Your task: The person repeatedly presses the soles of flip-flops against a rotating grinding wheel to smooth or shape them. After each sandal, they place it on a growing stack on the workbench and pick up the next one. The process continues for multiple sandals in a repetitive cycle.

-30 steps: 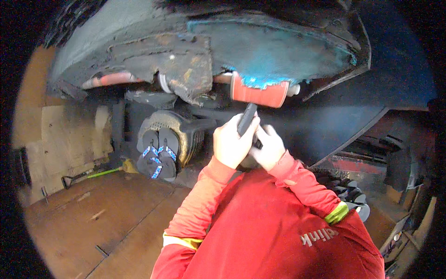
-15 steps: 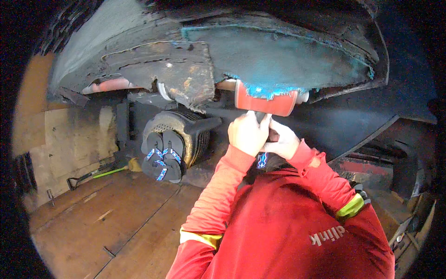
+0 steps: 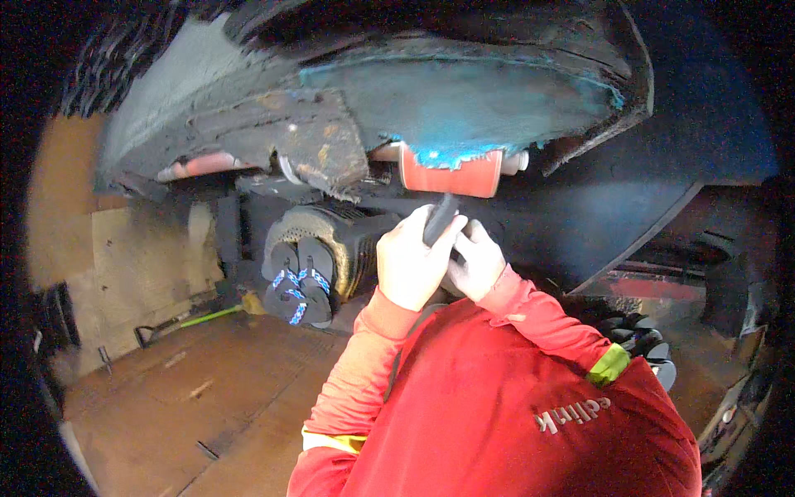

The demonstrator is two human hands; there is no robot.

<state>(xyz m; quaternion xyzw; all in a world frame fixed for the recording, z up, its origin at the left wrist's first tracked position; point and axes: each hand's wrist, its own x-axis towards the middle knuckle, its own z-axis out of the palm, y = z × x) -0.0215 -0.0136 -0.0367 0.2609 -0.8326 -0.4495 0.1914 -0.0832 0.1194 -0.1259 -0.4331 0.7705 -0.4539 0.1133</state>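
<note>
My left hand is closed round a dark grey flip-flop, whose sole edge sticks up past the thumb. Against it on the right is my right hand, fingers bent in and closed on the lower part of the same flip-flop, mostly hidden by the hands. Just above the flip-flop's tip, with a small gap, sits a red-orange abrasive belt on a roller. A ragged hood with a blue-stained flap hangs over the belt.
Left of my hands, several flip-flops with blue-and-white straps rest against a round perforated housing. A green-handled tool lies by the left wall. Several dark soles are piled beyond my right arm. A second red belt shows at left.
Both hands have drawn down and away from the red belt, bringing the flip-flop off it. The flip-flop's edge now shows between them. The view has shifted slightly.
</note>
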